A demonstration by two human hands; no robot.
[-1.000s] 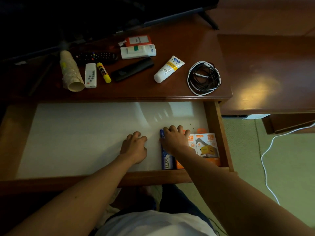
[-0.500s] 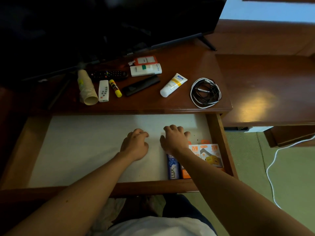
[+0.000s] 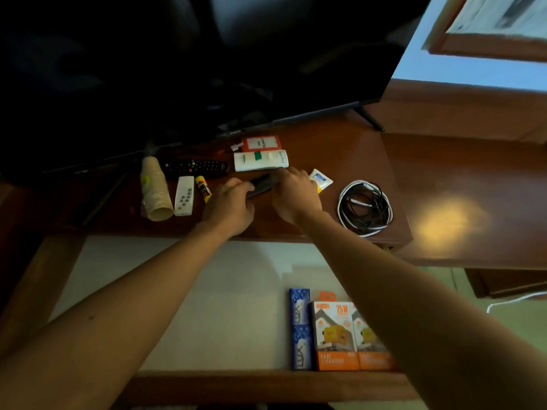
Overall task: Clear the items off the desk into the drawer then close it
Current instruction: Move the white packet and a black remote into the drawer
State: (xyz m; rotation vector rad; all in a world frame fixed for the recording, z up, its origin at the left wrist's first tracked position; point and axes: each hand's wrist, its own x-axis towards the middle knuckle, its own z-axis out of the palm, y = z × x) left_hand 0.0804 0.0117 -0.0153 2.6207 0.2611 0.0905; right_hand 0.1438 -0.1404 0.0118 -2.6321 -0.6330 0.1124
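The drawer [image 3: 266,386] stands pulled out below the desk [image 3: 331,143]; its white bottom holds a blue LUX box [image 3: 300,329] and two orange charger boxes [image 3: 336,335] at the right. Both my hands reach over the desk top. My left hand [image 3: 231,205] curls its fingers round the left end of a slim black remote [image 3: 262,184]. My right hand [image 3: 296,196] lies curled over a white cream tube [image 3: 321,179], of which only the tail end shows. Also on the desk are a cable coil [image 3: 365,207], a white box [image 3: 260,160] and a red packet [image 3: 260,143].
Left of my hands lie a glue stick [image 3: 203,188], a small white remote [image 3: 184,196], a stack of paper cups [image 3: 155,190] and a black button remote [image 3: 196,167]. A dark TV [image 3: 207,69] stands at the back. A lower wooden top [image 3: 473,187] adjoins on the right.
Both hands left the drawer and moved up onto the desk top, the left to the slim black remote, the right onto the cream tube. The view tilted upward.
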